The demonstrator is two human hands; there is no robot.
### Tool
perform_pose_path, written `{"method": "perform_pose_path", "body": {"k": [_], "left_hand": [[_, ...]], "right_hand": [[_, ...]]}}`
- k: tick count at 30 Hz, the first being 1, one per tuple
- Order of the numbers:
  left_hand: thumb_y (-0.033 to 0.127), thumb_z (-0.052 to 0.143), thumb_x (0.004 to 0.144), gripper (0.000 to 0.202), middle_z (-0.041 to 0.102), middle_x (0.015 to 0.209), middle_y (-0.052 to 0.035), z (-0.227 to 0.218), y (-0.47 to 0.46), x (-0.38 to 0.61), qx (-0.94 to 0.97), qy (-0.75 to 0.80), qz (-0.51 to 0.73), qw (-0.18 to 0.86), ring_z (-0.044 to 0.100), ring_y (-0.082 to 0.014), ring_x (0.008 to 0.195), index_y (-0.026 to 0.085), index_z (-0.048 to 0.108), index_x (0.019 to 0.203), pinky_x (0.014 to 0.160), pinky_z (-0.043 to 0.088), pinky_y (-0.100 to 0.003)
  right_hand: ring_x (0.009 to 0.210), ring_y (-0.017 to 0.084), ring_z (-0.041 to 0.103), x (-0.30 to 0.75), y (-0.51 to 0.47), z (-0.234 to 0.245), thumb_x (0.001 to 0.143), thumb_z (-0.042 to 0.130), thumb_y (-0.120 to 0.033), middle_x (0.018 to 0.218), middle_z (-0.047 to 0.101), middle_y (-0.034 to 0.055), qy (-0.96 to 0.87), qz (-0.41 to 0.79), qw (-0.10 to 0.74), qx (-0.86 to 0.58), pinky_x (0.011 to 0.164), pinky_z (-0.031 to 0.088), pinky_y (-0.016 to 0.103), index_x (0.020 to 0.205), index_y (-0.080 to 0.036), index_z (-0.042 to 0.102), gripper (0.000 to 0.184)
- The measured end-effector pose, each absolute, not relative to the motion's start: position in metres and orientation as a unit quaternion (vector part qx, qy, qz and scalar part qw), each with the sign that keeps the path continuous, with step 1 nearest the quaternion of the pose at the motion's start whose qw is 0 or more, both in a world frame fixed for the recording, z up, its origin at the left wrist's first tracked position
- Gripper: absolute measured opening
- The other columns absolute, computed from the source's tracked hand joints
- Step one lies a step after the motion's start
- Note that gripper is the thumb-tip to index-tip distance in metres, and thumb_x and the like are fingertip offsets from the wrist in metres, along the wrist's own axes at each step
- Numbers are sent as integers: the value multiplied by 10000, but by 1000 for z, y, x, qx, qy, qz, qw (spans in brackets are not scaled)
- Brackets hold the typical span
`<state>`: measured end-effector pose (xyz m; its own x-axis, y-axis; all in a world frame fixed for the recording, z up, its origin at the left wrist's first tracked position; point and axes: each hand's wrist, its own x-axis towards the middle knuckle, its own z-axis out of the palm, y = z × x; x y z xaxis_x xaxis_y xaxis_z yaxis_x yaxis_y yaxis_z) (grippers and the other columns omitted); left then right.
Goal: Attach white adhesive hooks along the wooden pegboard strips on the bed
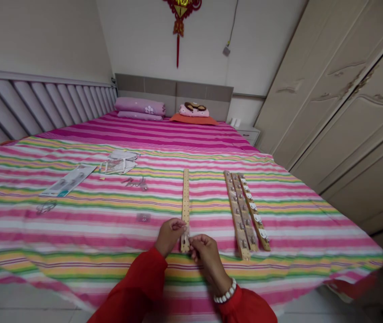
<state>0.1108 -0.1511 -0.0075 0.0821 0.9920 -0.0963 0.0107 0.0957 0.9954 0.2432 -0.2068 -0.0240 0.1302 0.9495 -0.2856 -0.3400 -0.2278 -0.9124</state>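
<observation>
Bed (184, 134) under pink-yellow-green striped cloth (87, 242) | pale perforated wooden strip (185, 193) mid-width, near end toward front edge | left hand (170, 235), right hand (207, 252) there, fingertips narrowed, grip unclear | grey padded headboard (164, 89), far edge | cream carved wardrobe (332, 94), right edge

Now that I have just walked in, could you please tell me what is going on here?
A person in red sleeves is working with both hands at the near end of a perforated strip on the striped cover. The left hand and right hand meet around a small shiny piece, too small to identify surely. To the right lie three strips bearing metal or white fittings; to the left are loose metal bits and a flat packet.
</observation>
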Motion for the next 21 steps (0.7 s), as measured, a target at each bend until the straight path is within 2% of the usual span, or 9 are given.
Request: {"method": "perform_pose_path", "body": {"k": [10, 15, 18, 21], "left_hand": [[252, 683, 548, 150, 665, 641, -23, -21, -150, 111, 528, 538, 457, 471, 578, -140, 575, 153, 680, 659, 602, 483, -280], [269, 683, 545, 149, 646, 632, -14, -24, -148, 111, 541, 546, 446, 459, 578, -142, 587, 158, 669, 642, 606, 482, -276], [291, 708, 527, 191, 631, 616, -3, -22, -149, 112, 528, 550, 448, 467, 574, -141, 586, 160, 655, 655, 597, 476, -273], [318, 703, 548, 227, 640, 638, -9, -21, -151, 112, 511, 552, 461, 471, 583, -144, 595, 156, 655, 699, 608, 482, -281]], "right_hand": [[290, 47, 403, 243, -207, -26, 581, 767, -361, 377, 540, -43, -294, 587, 535, -532, 312, 266, 167, 550, -153, 566, 291], [263, 60, 416, 242, -207, -36, 556, 767, -469, 385, 538, -57, -308, 565, 526, -556, 290, 277, 172, 575, -177, 530, 377], [254, 88, 449, 240, -207, -41, 577, 726, -568, 340, 513, -47, -319, 579, 476, -580, 279, 287, 179, 539, -188, 509, 439], [265, 105, 484, 239, -209, -42, 629, 676, -605, 340, 531, -14, -308, 620, 434, -577, 287, 314, 185, 527, -179, 529, 461]]}}
